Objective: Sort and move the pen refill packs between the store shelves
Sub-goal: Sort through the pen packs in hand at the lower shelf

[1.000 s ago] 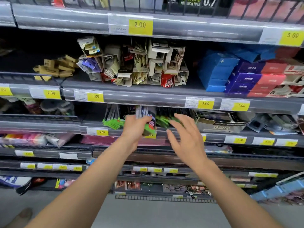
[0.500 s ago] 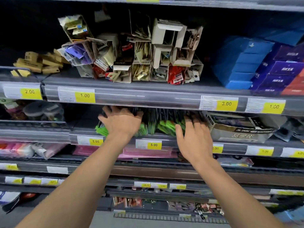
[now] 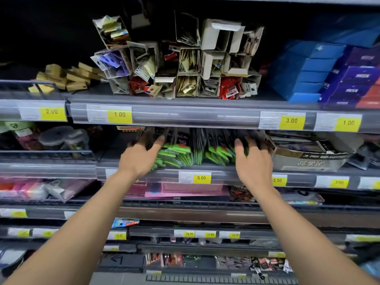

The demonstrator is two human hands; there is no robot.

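green-and-black pen refill packs (image 3: pixel 185 153), upright row; left hand (image 3: pixel 139 157) and right hand (image 3: pixel 254 159) flank it, fingers spread, gripping nothing. risk: uneven squeeze topples packs off shelf (image 3: pixel 226 169).

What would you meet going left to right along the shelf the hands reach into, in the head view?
Round clear tubs → left hand → green and black refill packs → right hand → open cardboard box.
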